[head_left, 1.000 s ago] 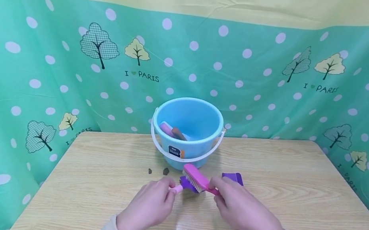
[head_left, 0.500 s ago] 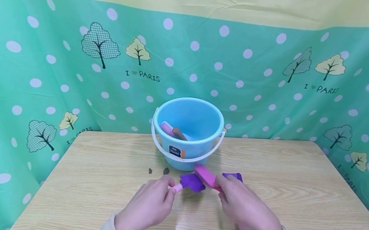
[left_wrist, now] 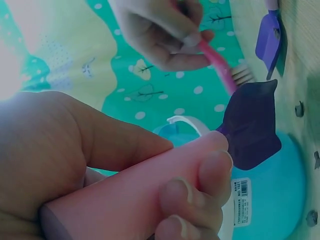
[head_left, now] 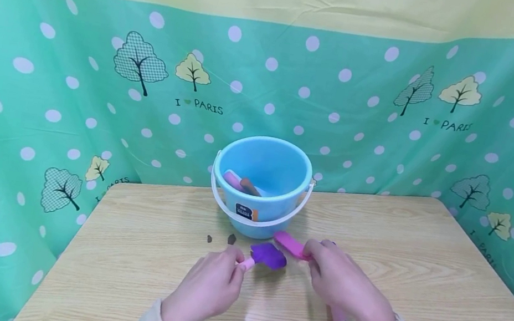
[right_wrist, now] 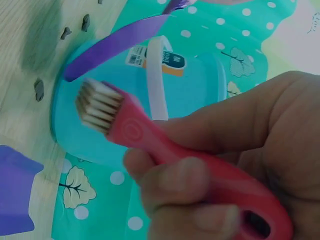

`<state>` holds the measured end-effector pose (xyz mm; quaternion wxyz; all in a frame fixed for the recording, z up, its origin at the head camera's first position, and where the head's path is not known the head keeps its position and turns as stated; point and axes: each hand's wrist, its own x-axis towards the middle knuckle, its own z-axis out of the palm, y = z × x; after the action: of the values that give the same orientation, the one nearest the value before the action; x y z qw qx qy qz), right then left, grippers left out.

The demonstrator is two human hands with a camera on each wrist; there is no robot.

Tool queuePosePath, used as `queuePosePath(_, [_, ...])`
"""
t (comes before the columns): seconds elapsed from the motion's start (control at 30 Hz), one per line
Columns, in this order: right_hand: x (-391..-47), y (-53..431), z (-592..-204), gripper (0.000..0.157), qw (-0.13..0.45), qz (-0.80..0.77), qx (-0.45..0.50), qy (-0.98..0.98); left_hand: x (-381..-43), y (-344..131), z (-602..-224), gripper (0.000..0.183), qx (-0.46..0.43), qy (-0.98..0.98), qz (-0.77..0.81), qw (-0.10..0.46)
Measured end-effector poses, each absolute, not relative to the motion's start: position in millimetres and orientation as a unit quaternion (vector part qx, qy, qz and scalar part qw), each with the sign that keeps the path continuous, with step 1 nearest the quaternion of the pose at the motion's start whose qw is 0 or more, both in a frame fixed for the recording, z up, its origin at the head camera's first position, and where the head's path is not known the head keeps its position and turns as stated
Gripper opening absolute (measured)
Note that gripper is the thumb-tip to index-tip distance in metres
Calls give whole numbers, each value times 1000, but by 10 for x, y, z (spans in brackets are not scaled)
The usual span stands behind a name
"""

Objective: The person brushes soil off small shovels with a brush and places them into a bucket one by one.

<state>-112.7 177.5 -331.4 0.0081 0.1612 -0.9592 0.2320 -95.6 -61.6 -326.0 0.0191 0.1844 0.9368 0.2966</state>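
Observation:
My left hand (head_left: 205,291) grips the pink handle (left_wrist: 145,185) of a small toy shovel, its purple blade (head_left: 268,255) held just above the table. The right hand (head_left: 345,287) holds a pink scrubbing brush (head_left: 290,244) by its handle. Pale bristles (right_wrist: 99,106) face the shovel's blade from close by; whether they touch it I cannot tell. Right behind both tools stands a light blue bucket (head_left: 280,206) with a white handle. Beneath the right hand lies a second purple shovel (left_wrist: 270,42), its pink handle (head_left: 336,314) partly hidden by the arm in the head view.
Dark crumbs (head_left: 231,239) lie on the wooden table (head_left: 145,260) before the bucket. Inside the bucket are a pink item (head_left: 232,180) and a brown item (head_left: 250,186). A green dotted curtain (head_left: 356,109) hangs behind.
The brush has moved right, off the shovel's blade, and tipped so its bristles no longer show in the head view. My left hand with the shovel has barely moved.

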Motion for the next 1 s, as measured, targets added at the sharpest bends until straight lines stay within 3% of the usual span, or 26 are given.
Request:
queuePosePath(0.3, [-1038, 1734, -3200, 20, 34, 278, 211, -936, -958, -600, -3282, 11, 189, 939, 287, 15])
queuePosePath(0.57, [-983, 1675, -3176, 22, 13, 296, 239, -925, -968, -591, -3286, 13, 183, 943, 278, 19])
queuePosePath(1.0, [-969, 1654, -3233, 20, 5, 256, 207, -944, -957, -593, -3256, 18, 173, 942, 287, 34])
